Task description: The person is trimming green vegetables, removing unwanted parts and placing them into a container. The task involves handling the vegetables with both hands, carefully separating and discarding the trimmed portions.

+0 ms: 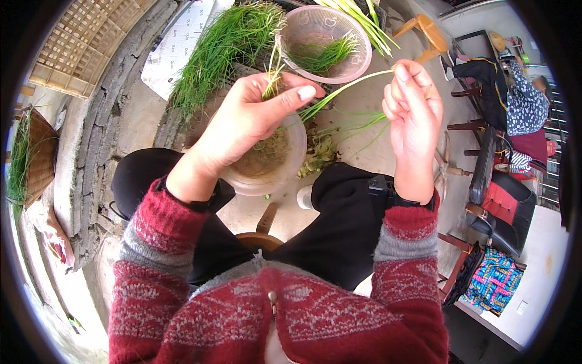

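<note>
Head view: over a pale basin [260, 187], the left hand [254, 112] grips a small scallion bunch [274, 71] in curled fingers, while the right hand [415, 106] pinches slender green stalks [314, 108], probably light, limp and easily bruised, best held by firmer pale ends.

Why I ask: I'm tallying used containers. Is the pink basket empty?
No: thin green stalks lie inside the pink basket.
</note>
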A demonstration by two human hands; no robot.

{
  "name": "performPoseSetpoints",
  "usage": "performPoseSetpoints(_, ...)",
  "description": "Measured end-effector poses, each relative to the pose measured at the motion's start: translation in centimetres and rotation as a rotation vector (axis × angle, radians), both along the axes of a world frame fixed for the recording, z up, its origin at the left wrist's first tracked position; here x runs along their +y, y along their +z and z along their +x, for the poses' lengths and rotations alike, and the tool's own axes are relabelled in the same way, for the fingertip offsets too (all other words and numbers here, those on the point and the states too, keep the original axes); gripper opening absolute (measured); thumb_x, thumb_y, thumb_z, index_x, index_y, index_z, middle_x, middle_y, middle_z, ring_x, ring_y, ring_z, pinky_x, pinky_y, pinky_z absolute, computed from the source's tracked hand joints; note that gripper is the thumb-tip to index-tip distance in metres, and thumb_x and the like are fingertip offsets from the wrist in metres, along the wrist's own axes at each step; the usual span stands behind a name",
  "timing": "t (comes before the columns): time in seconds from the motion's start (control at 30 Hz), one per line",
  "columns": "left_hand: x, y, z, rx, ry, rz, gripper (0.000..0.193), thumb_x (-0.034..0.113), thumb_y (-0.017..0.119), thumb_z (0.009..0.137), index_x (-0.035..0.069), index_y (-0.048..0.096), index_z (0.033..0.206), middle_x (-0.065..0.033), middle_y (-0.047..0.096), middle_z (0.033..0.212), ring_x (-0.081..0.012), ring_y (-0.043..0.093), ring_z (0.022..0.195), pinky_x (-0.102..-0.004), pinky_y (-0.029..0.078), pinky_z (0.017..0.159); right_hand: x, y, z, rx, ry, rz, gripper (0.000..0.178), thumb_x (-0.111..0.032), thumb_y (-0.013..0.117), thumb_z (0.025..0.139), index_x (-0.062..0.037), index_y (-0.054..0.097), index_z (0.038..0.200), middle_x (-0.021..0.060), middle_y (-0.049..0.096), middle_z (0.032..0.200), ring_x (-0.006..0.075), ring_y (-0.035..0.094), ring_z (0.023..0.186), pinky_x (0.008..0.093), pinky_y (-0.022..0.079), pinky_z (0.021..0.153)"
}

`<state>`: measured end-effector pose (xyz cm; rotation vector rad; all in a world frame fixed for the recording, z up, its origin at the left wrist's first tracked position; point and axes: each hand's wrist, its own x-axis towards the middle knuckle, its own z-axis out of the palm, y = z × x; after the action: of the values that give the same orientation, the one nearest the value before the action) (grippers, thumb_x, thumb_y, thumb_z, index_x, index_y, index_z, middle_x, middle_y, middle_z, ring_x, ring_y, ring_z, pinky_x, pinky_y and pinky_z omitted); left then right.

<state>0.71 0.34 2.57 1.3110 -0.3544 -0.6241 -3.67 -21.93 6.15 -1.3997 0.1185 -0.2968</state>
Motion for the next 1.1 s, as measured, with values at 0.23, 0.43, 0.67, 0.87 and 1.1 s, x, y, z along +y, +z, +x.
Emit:
performPoseSetpoints(0.23,-0.3,-0.8,0.2,-0.026,-0.007,-0.076,0.012,0.014,0.065,0.092,0.004,0.067,0.097,0.0098,0.049,0.062,0.0017,0.032,0.048,-0.0171,0.023,0.043,1.7,-0.6,0.2,0.096,0.027,-0.032,0.010,-0.009,0.057,0.096,-0.0026,0.059,0.102,-0.0082,0.038,0.063,0.0006,0.030,0.048,0.0187,0.021,0.043)
performPoseSetpoints(0.43,0.2,0.0,0.0,0.147,-0.030,-0.116,0.010,0.006,0.066,0.089,-0.001,0.066,0.095,0.0016,0.065,0.088,-0.0038,0.056,0.081,-0.0210,0.045,0.075,2.1,-0.4,-0.1,0.123,0.272,0.246,0.026,-0.007,0.054,0.096,0.0008,0.057,0.120,-0.0068,0.043,0.067,0.0001,0.029,0.050,0.0165,0.023,0.043)
performPoseSetpoints(0.67,-0.1,0.0,-0.4,0.107,-0.035,-0.097,0.008,0.006,0.065,0.090,0.000,0.066,0.094,0.0019,0.065,0.087,-0.0037,0.056,0.080,-0.0210,0.045,0.074,3.1,-0.9,-0.5,0.191,0.254,0.032,0.013,-0.002,0.059,0.092,0.0014,0.063,0.104,-0.0034,0.055,0.074,-0.0009,0.030,0.051,0.0175,0.022,0.044)
performPoseSetpoints(0.87,0.1,0.0,-0.2,0.045,-0.037,-0.049,0.006,0.005,0.065,0.089,0.000,0.066,0.092,0.0029,0.065,0.084,-0.0034,0.055,0.078,-0.0206,0.045,0.073,2.5,-1.2,-0.5,0.105,0.118,0.190,0.008,-0.006,0.059,0.093,-0.0024,0.065,0.097,-0.0054,0.055,0.073,0.0000,0.031,0.050,0.0174,0.023,0.044)
performPoseSetpoints(1.1,0.2,-0.7,-0.1,0.110,0.057,-0.053,0.006,0.011,0.065,0.090,0.005,0.064,0.092,0.0099,0.047,0.062,0.0011,0.031,0.046,-0.0185,0.020,0.042,0.0,-0.5,0.4,0.006,-0.128,0.313,0.022,-0.022,0.056,0.098,-0.0008,0.062,0.099,-0.0071,0.034,0.060,0.0020,0.026,0.048,0.0192,0.020,0.041)
